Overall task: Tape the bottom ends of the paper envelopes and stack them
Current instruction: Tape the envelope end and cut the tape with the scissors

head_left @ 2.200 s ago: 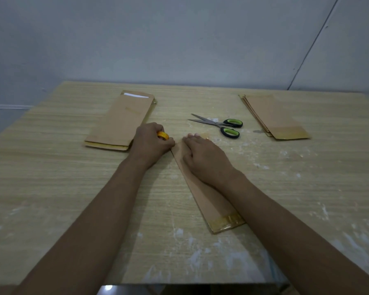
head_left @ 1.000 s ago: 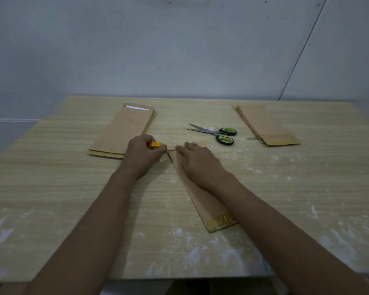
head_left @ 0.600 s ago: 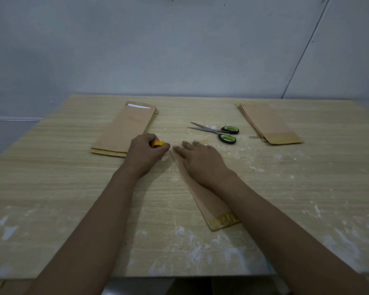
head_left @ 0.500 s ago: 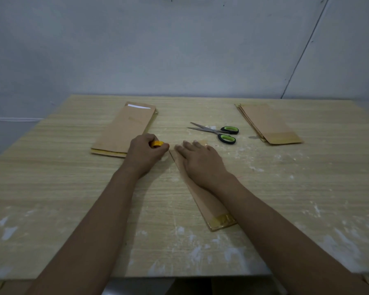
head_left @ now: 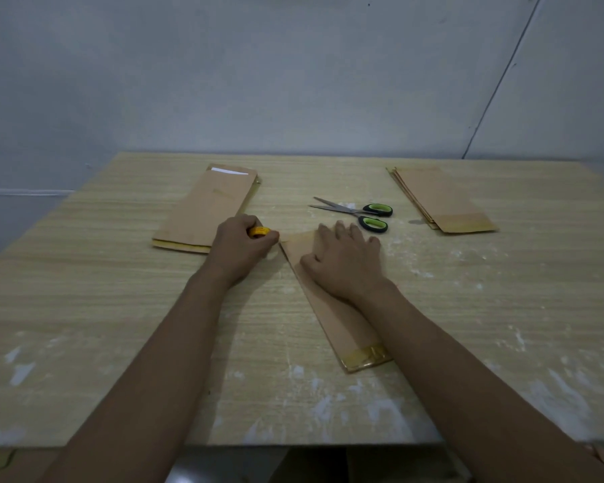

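A long brown paper envelope [head_left: 342, 325] lies slanted in the middle of the wooden table [head_left: 84, 308], its near end covered by shiny tape [head_left: 365, 355]. My right hand [head_left: 344, 263] lies flat on the envelope's far half, fingers spread and pressing it down. My left hand [head_left: 239, 247] grips a yellow roll of tape [head_left: 258, 232] right at the envelope's far left corner. One stack of brown envelopes [head_left: 206, 210] lies at the back left, another stack [head_left: 440, 200] with taped near ends at the back right.
Scissors with green-and-black handles [head_left: 356, 212] lie just beyond my right hand, blades pointing left. White smears mark the table's near part. A grey wall stands behind the table, whose front edge is close to me.
My right hand has slid to the right along the envelope's far end, uncovering its far left corner. The left hand with the tape roll has stayed in place.
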{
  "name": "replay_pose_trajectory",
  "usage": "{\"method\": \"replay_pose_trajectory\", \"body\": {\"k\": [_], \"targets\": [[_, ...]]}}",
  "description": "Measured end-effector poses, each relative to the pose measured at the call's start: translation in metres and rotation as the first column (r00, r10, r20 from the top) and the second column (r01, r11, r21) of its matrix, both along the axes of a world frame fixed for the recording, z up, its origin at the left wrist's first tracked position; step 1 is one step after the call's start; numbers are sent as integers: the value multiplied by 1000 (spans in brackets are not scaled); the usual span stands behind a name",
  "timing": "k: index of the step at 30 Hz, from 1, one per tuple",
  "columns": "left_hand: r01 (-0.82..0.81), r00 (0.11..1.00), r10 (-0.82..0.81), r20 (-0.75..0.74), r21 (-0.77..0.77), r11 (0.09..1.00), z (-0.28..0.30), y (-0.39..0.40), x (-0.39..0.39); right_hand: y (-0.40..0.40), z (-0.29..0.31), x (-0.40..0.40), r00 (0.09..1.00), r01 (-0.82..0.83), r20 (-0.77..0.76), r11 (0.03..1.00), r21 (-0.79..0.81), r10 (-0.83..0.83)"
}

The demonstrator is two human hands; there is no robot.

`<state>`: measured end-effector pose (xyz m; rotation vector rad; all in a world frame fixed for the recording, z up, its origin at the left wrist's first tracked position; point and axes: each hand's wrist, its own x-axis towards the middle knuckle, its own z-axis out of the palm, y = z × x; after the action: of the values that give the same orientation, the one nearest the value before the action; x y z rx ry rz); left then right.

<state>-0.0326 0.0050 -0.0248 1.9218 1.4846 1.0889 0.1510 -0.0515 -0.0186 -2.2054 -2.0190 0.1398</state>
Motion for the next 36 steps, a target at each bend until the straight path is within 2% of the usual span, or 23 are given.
{"method": "replay_pose_trajectory", "body": {"k": [4, 6, 11, 15, 20, 25, 30, 36], "targets": [[7, 1000, -6, 23, -18, 1000, 0, 1, -1, 1, 7, 10, 994, 107, -22, 969, 222, -104], [12, 1000, -12, 19, -25, 1000, 2, 0, -2, 7, 10, 21, 982, 190, -61, 945, 265, -180], [20, 999, -19, 26, -44, 999, 4, -3, -2, 14, 8, 47, 931, 356, -169, 910, 214, -324], [38, 998, -35, 52, -59, 998, 6, -4, -2, 16, 6, 51, 931, 350, -193, 910, 224, -311], [53, 995, -45, 94, -85, 995, 5, -3, -5, 24, 5, 58, 943, 326, -123, 934, 144, -310], [96, 967, -54, 250, -157, 983, 7, -2, -3, 26, 8, 52, 896, 411, -255, 895, 173, -363], [92, 968, -55, 243, -146, 985, 7, -2, -3, 24, 14, 55, 856, 471, -286, 878, 89, -430], [81, 976, -49, 212, -146, 986, 5, -5, -2, 18, 23, 55, 874, 442, -244, 896, 36, -421]]}}
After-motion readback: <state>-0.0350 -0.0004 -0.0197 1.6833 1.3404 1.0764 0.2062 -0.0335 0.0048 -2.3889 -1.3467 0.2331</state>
